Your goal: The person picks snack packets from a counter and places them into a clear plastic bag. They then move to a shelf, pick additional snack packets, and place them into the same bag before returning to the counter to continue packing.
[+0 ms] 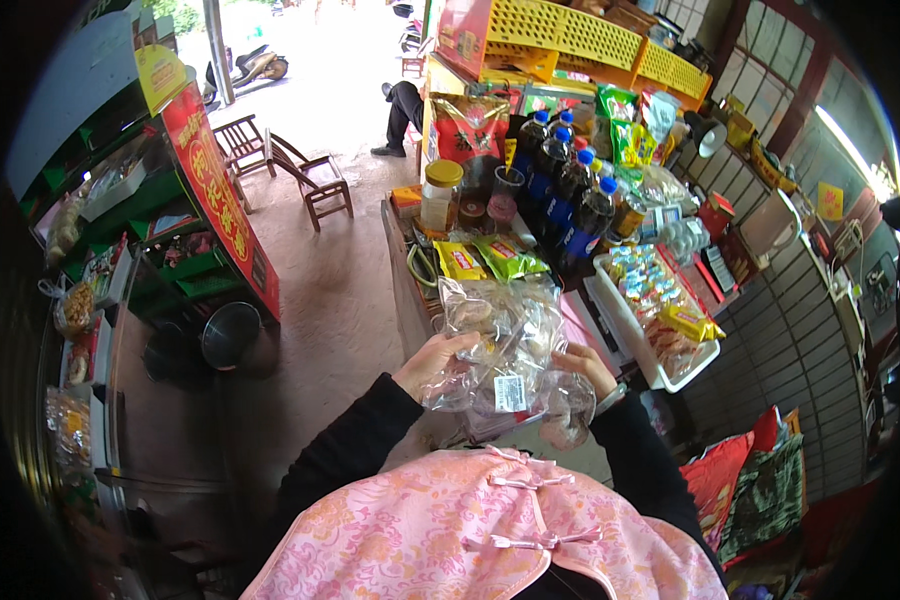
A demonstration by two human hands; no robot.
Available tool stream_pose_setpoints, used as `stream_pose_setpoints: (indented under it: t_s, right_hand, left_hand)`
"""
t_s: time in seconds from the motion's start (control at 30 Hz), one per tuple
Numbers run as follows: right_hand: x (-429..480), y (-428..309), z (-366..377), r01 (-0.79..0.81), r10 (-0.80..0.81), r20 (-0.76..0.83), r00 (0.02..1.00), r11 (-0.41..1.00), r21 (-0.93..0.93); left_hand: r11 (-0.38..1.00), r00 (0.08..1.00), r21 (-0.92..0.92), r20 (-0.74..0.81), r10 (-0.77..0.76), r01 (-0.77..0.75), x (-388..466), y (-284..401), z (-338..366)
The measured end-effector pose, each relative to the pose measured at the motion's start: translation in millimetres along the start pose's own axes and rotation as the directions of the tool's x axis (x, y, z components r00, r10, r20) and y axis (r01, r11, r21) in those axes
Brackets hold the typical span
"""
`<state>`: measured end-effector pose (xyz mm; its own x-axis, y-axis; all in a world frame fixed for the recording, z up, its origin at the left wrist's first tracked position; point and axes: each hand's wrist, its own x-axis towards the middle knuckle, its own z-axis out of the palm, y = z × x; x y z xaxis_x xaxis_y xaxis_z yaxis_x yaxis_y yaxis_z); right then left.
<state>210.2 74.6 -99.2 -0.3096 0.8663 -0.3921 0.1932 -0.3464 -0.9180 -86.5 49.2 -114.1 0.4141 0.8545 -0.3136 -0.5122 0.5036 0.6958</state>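
Both of my hands hold clear plastic bags (499, 330) of pale, lumpy food pieces in front of my chest, over the near end of a counter. My left hand (442, 364) grips the left side, with the thumb on top. My right hand (585, 367) pinches the right side, its fingertips partly behind the plastic. A white printed label (509, 394) faces up on the lower part. A rounded bagged lump (568, 412) hangs below my right hand. Just beyond the bags lie a yellow packet (460, 260) and a green packet (510, 259).
Cola bottles (589, 217), a yellow-lidded jar (441, 196) and a plastic cup (505, 193) crowd the counter. A white tray (681, 379) of packets stands right. Wooden chairs (322, 180), a black basin (231, 335) and shelves (180, 251) are left. A person's leg (403, 116) shows beyond.
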Motion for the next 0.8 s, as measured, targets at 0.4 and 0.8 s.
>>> stream_pose_setpoints:
  t_s: [0.4,0.8]
  right_hand:
    - [-75,35,-72,0.126,-0.088,-0.297,0.951,0.986,0.110]
    - [-122,95,-47,0.187,0.074,-0.499,0.863,0.871,0.454]
  left_hand:
    - [0.302,0.820,0.919,0.039,0.571,-0.254,65,85,-41]
    - [-0.018,0.933,0.999,-0.042,0.357,0.051,217,119,-42]
